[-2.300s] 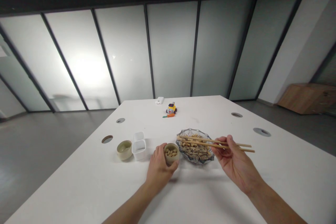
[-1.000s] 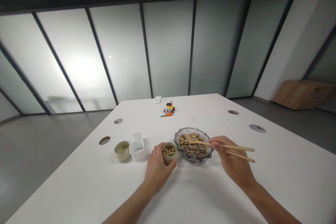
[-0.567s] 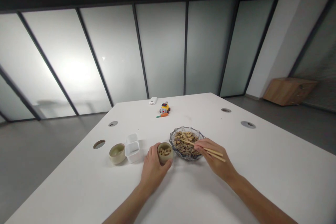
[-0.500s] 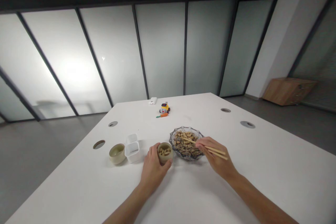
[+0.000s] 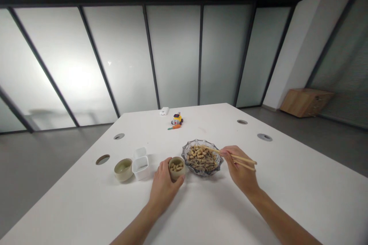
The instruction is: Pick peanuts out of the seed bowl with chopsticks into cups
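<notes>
My left hand (image 5: 166, 182) is wrapped round a small beige cup (image 5: 176, 174) that holds several peanuts (image 5: 176, 167). Just right of the cup stands a scalloped glass bowl (image 5: 219, 167), with unshelled peanuts (image 5: 198, 152) toward its back and striped sunflower seeds (image 5: 202, 164) toward its front. Pinched in my right hand (image 5: 240, 170) is a pair of wooden chopsticks (image 5: 244, 159). One tip reaches over the back of the bowl, among or just above the peanuts; whether anything is between the tips I cannot tell.
To the left are a second beige cup (image 5: 123, 170) and white plastic containers (image 5: 140, 167). Farther back lie a toy carrot (image 5: 174, 126), a yellow toy car (image 5: 177, 119) and a white device (image 5: 164, 111). The white table (image 5: 212, 210) has several round holes.
My right hand has drawn slightly right and the chopstick tips have moved to the back of the bowl. The whole view has shifted a little. My left hand stays on the cup.
</notes>
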Tool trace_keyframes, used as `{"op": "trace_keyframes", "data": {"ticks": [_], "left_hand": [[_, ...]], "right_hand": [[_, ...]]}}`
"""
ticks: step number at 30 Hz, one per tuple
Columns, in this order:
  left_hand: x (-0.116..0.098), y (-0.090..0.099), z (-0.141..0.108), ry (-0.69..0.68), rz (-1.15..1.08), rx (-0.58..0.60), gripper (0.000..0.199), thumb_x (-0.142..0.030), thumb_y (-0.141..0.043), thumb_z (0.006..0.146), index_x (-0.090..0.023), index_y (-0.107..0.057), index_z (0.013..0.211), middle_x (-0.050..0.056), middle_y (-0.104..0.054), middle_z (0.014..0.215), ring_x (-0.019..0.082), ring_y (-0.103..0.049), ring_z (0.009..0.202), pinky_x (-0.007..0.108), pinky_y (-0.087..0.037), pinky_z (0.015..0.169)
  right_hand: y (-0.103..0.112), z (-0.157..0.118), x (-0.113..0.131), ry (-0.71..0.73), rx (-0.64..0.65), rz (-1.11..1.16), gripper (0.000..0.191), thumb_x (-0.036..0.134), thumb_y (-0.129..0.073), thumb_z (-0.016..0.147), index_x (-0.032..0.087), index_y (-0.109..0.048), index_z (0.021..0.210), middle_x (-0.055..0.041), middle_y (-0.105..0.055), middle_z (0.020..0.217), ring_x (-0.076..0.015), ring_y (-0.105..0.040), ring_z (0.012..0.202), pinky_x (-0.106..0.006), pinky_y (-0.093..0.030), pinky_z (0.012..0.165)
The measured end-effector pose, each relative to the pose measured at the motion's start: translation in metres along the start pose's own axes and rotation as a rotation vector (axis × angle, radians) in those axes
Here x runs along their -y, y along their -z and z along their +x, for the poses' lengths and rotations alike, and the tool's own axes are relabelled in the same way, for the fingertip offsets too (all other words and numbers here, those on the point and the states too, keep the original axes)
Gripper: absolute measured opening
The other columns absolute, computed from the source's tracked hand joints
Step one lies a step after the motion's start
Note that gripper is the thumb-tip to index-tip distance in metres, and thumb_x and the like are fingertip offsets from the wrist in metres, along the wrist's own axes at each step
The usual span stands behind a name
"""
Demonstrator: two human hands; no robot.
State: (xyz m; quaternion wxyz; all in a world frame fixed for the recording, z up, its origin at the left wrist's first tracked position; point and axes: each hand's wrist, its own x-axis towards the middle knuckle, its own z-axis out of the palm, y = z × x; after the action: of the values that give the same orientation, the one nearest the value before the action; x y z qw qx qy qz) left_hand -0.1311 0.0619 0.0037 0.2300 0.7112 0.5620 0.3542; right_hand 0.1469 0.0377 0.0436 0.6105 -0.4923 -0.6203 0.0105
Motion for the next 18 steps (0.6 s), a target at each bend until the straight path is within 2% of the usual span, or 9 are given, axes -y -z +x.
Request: {"op": "trace_keyframes", "data": {"ticks": [2, 4, 7, 9, 11, 13, 18], "left_hand": [[0.000, 0.000, 0.000, 0.002, 0.001, 0.004, 0.064, -0.041, -0.068, 0.082, -0.020, -0.051, 0.140, 0.015, -0.063, 0.139, 0.035, -0.059, 0.131, 0.050, -0.045, 0.113], [0.000, -0.001, 0.000, 0.000, 0.002, 0.006, 0.063, -0.041, -0.067, 0.082, -0.020, -0.051, 0.140, 0.015, -0.062, 0.139, 0.035, -0.058, 0.132, 0.050, -0.045, 0.113], [0.001, -0.002, -0.001, -0.007, -0.003, 0.001, 0.062, -0.041, -0.066, 0.082, -0.020, -0.051, 0.139, 0.015, -0.062, 0.139, 0.034, -0.058, 0.131, 0.050, -0.045, 0.113], [0.002, -0.002, -0.001, -0.010, -0.008, -0.001, 0.062, -0.041, -0.066, 0.082, -0.020, -0.050, 0.139, 0.015, -0.062, 0.139, 0.034, -0.059, 0.131, 0.050, -0.045, 0.113], [0.002, -0.002, 0.000, -0.009, -0.008, -0.002, 0.063, -0.041, -0.067, 0.082, -0.020, -0.050, 0.139, 0.014, -0.063, 0.139, 0.034, -0.059, 0.131, 0.049, -0.045, 0.113], [0.002, -0.002, 0.000, -0.004, -0.004, -0.002, 0.063, -0.040, -0.067, 0.082, -0.021, -0.051, 0.139, 0.014, -0.063, 0.138, 0.034, -0.059, 0.131, 0.048, -0.046, 0.113], [0.001, -0.002, 0.000, -0.009, 0.007, 0.008, 0.063, -0.042, -0.065, 0.083, -0.020, -0.050, 0.140, 0.014, -0.062, 0.140, 0.034, -0.058, 0.132, 0.049, -0.044, 0.113]], "right_hand": [[0.000, -0.001, 0.002, -0.002, -0.026, -0.010, 0.044, 0.060, -0.056, 0.104, 0.026, -0.076, 0.083, -0.0080, -0.074, 0.083, -0.0255, -0.070, 0.080, -0.038, -0.057, 0.075], [-0.002, -0.004, 0.006, -0.017, 0.003, 0.011, 0.044, 0.058, -0.055, 0.105, 0.026, -0.075, 0.082, -0.0070, -0.072, 0.080, -0.0241, -0.069, 0.076, -0.036, -0.056, 0.072], [-0.008, -0.010, 0.009, -0.042, 0.185, 0.102, 0.037, 0.051, -0.060, 0.104, 0.026, -0.078, 0.085, -0.0061, -0.074, 0.083, -0.0231, -0.069, 0.077, -0.035, -0.057, 0.073], [-0.012, -0.014, 0.009, -0.063, 0.318, 0.185, 0.030, 0.048, -0.065, 0.102, 0.027, -0.081, 0.089, -0.0068, -0.076, 0.092, -0.0242, -0.072, 0.085, -0.035, -0.059, 0.079], [-0.016, -0.016, 0.006, -0.081, 0.389, 0.241, 0.025, 0.046, -0.069, 0.100, 0.027, -0.084, 0.093, -0.0078, -0.078, 0.101, -0.0254, -0.073, 0.092, -0.035, -0.060, 0.083], [-0.017, -0.017, 0.002, -0.091, 0.381, 0.250, 0.025, 0.046, -0.070, 0.099, 0.027, -0.085, 0.095, -0.0084, -0.078, 0.104, -0.0255, -0.074, 0.094, -0.035, -0.061, 0.083], [-0.014, -0.014, -0.004, -0.054, 0.256, 0.178, 0.025, 0.043, -0.068, 0.102, 0.027, -0.085, 0.097, -0.0087, -0.078, 0.102, -0.0243, -0.075, 0.092, -0.034, -0.062, 0.082]]}}
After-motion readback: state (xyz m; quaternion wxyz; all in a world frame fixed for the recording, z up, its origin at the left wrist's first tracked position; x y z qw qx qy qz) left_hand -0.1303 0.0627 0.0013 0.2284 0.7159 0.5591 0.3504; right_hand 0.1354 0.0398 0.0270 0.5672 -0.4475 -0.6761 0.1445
